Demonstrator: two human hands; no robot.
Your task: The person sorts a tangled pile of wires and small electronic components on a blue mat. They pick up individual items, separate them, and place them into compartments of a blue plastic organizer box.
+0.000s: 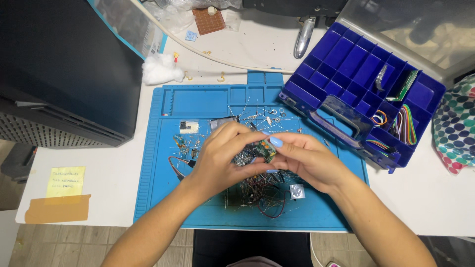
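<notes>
Both hands meet over the middle of a blue work mat [163, 198]. My left hand [222, 160] and my right hand [309, 160] together pinch a small green circuit board [265, 150] between their fingertips. Under and around the hands lies a heap of loose electronic parts and thin wire leads [257, 190], with red and black wires [271, 210] curling at the near side. A small white part [188, 127] lies on the mat left of the hands.
An open blue compartment box [346, 64] with coloured ribbon wires [408, 123] stands at the right rear. A black case [64, 64] stands at the left, a white wad [161, 69] behind the mat, a yellow note [66, 180] and brown tape [58, 208] near the table's front left edge.
</notes>
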